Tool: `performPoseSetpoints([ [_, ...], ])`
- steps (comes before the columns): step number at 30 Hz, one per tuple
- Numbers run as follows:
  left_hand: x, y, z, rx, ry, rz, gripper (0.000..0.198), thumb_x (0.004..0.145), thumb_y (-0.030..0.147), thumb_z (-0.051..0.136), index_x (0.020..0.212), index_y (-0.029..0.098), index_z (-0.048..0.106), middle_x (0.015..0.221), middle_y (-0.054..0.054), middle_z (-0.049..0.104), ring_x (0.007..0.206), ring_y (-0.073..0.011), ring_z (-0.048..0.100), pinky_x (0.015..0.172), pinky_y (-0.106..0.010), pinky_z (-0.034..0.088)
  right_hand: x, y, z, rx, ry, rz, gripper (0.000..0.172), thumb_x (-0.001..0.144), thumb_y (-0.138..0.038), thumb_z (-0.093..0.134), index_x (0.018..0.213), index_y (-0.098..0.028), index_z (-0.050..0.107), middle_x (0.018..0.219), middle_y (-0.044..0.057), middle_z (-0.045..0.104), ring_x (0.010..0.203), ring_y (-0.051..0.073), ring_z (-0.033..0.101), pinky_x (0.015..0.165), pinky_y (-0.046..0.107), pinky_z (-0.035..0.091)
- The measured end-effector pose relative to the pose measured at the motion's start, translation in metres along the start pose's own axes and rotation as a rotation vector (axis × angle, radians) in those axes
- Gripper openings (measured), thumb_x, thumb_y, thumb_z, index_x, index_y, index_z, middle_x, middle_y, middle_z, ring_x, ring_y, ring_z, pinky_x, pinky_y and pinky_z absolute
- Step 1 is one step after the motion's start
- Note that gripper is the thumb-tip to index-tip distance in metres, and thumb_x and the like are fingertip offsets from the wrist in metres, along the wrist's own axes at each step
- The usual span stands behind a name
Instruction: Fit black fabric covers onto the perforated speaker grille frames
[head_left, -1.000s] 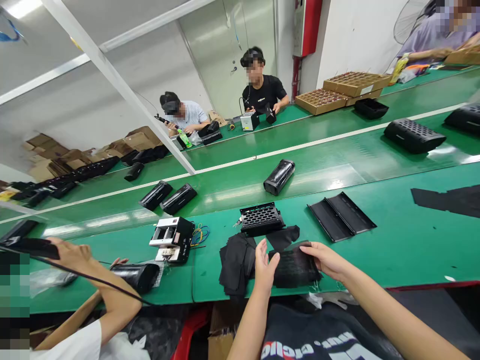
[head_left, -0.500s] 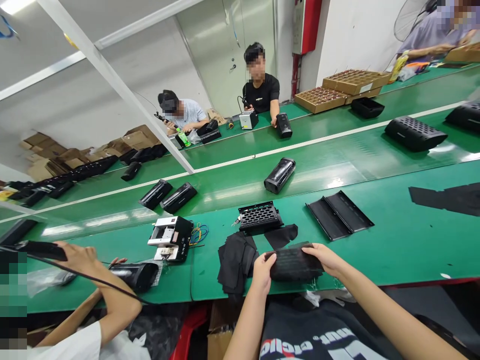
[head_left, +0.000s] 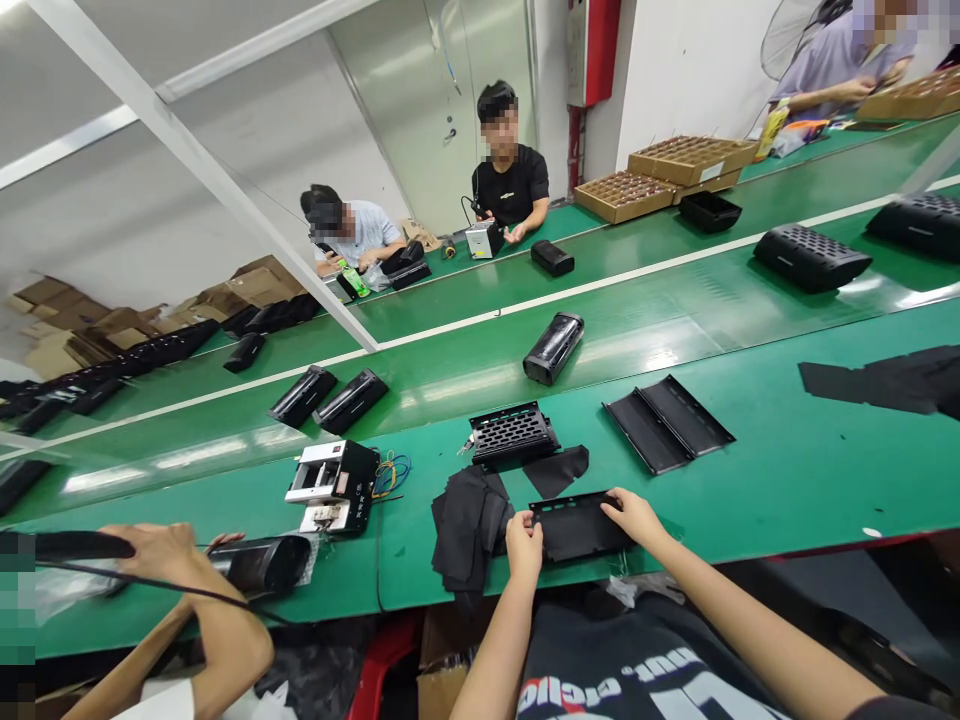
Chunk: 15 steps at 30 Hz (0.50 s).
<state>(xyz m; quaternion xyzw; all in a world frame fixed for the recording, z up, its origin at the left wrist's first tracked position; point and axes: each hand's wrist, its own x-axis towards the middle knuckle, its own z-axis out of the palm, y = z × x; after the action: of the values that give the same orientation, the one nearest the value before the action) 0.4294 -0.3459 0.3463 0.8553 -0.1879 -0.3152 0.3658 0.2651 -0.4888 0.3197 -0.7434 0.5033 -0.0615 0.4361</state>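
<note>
In front of me at the bench edge lies a shallow black panel (head_left: 577, 530), with slots along its far edge and a smooth dark inner face. My left hand (head_left: 524, 545) is closed around its left end, thumb near the upper corner. At the right end, my right hand (head_left: 632, 516) grips the panel, its thumb and fingers over the far right corner. Beside my left hand rests a loose pile of black cut sheets (head_left: 469, 525). Just beyond the panel is a single black sheet (head_left: 556, 472), close to a black perforated cover (head_left: 514, 434).
Two joined black panels (head_left: 669, 424) lie to the right, more black sheets (head_left: 885, 385) farther along. A white-and-black machine (head_left: 334, 487) with wires stands left. Nearby, a co-worker's hand (head_left: 161, 555) is beside a black casing (head_left: 266, 565). Black casings (head_left: 553, 348) sit on the green conveyor (head_left: 450, 355).
The dark sheet held up between my hands now appears flat against the panel, whose slotted edge shows. Across the conveyor, a co-worker has let go of a black casing.
</note>
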Motion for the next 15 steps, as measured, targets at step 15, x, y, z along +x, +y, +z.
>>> performPoseSetpoints([
  [15,0.004,0.018,0.002,0.339,-0.085,-0.056,0.026,0.069,0.017,0.059,0.090,0.016,0.044,0.091,-0.009,0.055,0.089,-0.0194,0.054,0.073,-0.026,0.037,0.005,0.011,0.003,-0.047,0.092,-0.045,0.011,0.070,-0.027,0.049,0.074,-0.020,0.043,0.064,-0.001,0.051,0.061,0.015,0.052,0.058,0.026,0.037],
])
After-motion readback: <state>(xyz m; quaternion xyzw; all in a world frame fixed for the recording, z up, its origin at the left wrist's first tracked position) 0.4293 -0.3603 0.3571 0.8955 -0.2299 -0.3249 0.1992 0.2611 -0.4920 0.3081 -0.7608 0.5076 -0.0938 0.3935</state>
